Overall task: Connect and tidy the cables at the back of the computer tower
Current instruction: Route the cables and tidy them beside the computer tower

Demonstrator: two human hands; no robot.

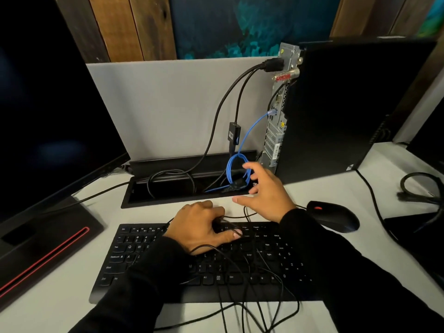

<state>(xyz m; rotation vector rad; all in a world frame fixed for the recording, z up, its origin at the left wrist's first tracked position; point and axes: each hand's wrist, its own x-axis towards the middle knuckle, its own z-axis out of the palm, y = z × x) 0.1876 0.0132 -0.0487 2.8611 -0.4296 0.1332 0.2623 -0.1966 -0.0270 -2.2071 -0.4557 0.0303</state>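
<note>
**Gathering thin leads while the right hand reaches for the blue loop**

Pinching thin black cable (240,216) against the keys, the fingers (234,234) of the left hand (199,227) curl around the strand where it crosses the back edge of the flat black keyboard (134,258); this looks like a way to keep the slack from sliding while the other hand works. The right hand (266,191) is spread and relaxed, holding nothing, its fingertips at the coiled blue network cable (236,164), seemingly about to take hold of the loop.

That blue cable rises from the loop to a port on the bare-metal rear panel (276,131) of the upright black computer tower (348,109), which stands with its back turned to the left, probably so the ports face the person. Two thicker black leads (225,104) hang from plugs high on the same panel; one carries a small black adapter block (234,132). All drop into the long black recessed cable tray (134,195) set in the white worktop (60,292), where more black cable lies coiled.

Room is tight. The tray's front rim lies just ahead of both hands, and a grey divider panel (168,104) closes off the space behind it. A dark monitor (48,104) on a red-trimmed stand crowds the left, and a black mouse (334,216) sits just right of the right forearm. Loose loops of thin cable sprawl over the keyboard toward the worktop's near edge and could snag a sleeve.
</note>
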